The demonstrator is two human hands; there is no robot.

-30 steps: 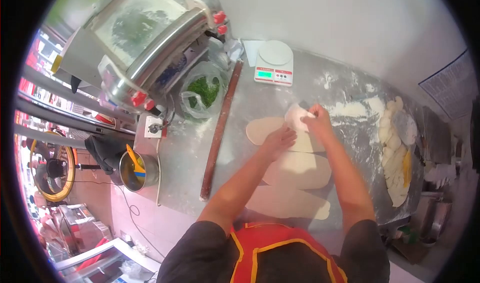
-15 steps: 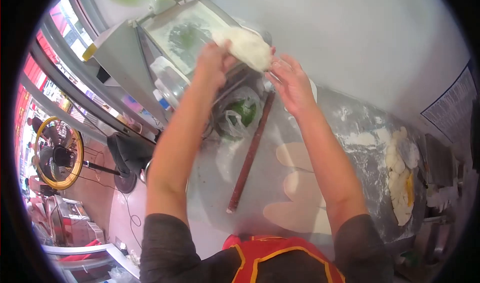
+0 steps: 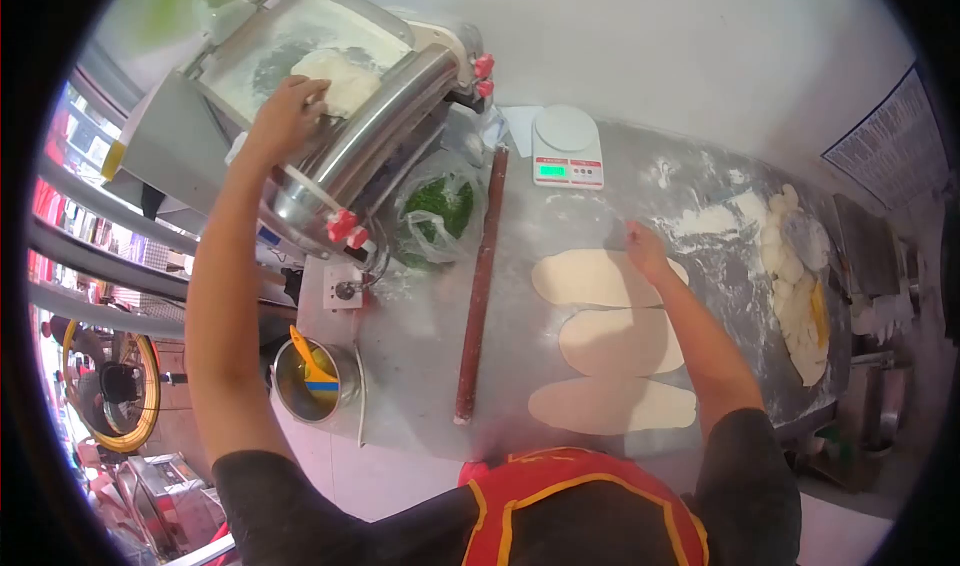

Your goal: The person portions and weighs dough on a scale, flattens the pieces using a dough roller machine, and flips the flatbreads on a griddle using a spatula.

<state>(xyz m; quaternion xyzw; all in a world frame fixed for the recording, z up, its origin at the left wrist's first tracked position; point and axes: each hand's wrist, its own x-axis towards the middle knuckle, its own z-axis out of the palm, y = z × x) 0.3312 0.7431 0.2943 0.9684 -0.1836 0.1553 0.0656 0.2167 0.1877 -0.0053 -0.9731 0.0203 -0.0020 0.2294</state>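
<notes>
At the upper left my left hand (image 3: 288, 121) reaches over the roller machine, its bent fingers on the near edge of a pale piece of dough (image 3: 342, 82). That dough lies on the machine's floured tray (image 3: 235, 78), just behind the shiny metal roller cover (image 3: 375, 121). On the other side, my right hand (image 3: 648, 251) is at the far edge of a flat oval dough sheet (image 3: 575, 278). Its fingers are curled together, and whether anything is between them is hidden. Two more dough sheets lie nearer me, a middle one (image 3: 610, 341) and a front one (image 3: 600, 406).
A long brown rolling pin (image 3: 483, 296) lies beside a plastic bag of greens (image 3: 438, 211). Behind it stands a white digital scale (image 3: 567, 151). A metal pot (image 3: 295, 391) with an orange-handled tool is at the left; dough lumps (image 3: 795, 286) line the right side.
The dough, held up between both hands before, is now down on the machine tray under my left hand. My right hand has left it and come down to the dough sheets. The view has shifted.
</notes>
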